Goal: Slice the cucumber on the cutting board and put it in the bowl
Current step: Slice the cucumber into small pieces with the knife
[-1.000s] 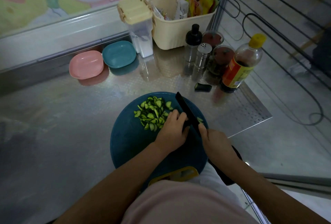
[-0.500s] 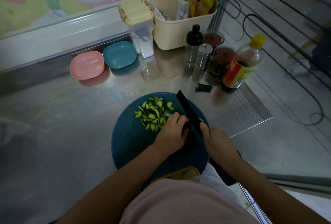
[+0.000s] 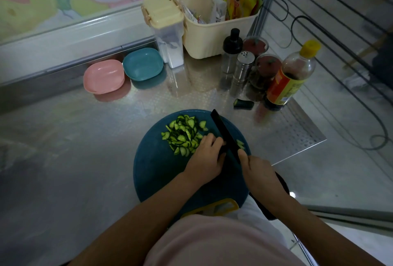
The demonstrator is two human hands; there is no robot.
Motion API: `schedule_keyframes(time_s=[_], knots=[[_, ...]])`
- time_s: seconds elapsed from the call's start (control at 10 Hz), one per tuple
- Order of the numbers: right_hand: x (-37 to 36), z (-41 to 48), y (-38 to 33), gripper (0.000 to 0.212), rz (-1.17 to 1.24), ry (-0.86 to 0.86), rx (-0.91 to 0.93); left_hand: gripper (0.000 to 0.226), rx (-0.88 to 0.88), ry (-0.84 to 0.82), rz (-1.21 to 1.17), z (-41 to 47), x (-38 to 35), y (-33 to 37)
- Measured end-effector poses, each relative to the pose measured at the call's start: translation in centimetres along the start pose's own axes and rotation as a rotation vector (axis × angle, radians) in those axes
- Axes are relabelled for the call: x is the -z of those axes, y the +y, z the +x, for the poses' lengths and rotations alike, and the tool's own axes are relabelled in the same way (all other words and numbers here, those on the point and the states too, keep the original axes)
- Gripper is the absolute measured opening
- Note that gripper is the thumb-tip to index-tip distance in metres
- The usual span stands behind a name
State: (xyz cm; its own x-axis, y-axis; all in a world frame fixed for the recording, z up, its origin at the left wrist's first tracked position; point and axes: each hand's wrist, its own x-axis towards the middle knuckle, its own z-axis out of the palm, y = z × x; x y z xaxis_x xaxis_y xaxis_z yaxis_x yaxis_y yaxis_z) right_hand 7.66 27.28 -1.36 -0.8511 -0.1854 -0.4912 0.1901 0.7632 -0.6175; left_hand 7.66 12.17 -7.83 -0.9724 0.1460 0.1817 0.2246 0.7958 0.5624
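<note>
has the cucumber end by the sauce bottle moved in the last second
No. The cucumber end still lies just left of the sauce bottle base, as before.

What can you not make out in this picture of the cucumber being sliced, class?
Head view:
- What the left hand holds down: its own fingers cover it.
- The knife handle: wrapped by the right hand.
- The sauce bottle label: too small and dim.
- The cutting board near edge: behind the pink shirt.
</note>
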Motion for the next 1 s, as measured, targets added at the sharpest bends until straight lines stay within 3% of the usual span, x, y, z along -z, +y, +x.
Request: schedule_keyframes(time_s=[0.1, 0.2, 0.3, 0.4, 0.7, 0.9, 1.0], knots=[[-0.8, 2.9, 2.3, 0.057, -0.156, -0.010, 0.174, 0.018, 0.004, 0.005, -0.014, 0.0, 0.0, -0.1], [-1.4, 2.6, 2.5, 0.058, -0.134, 0.117, 0.146, 0.019, -0.002, 0.007, -0.007, -0.1, 0.0, -0.2], [0.1, 0.3, -1.0, 0.067, 0.057, 0.035, -0.112, 0.019, -0.005, 0.008, -0.009, -0.2, 0.1, -0.2], [-0.2, 0.7, -0.1, 0.077, -0.077, 0.125, 0.083, 0.018, -0.007, 0.005, -0.004, -0.1, 0.1, -0.2], [0.3, -0.2, 0.2, 0.075, -0.122, 0.109, 0.143, 0.016, -0.016, 0.015, 0.024, -0.1, 0.0, -0.1], [0.1, -0.1, -0.2, 0.073, -0.070, 0.074, 0.065, 0.017, -0.003, 0.013, 0.012, -0.1, 0.0, -0.1], [0.2, 0.4, -0.9, 0.071, 0.006, 0.001, -0.071, 0.017, -0.008, 0.014, 0.006, 0.0, 0.1, -0.2]])
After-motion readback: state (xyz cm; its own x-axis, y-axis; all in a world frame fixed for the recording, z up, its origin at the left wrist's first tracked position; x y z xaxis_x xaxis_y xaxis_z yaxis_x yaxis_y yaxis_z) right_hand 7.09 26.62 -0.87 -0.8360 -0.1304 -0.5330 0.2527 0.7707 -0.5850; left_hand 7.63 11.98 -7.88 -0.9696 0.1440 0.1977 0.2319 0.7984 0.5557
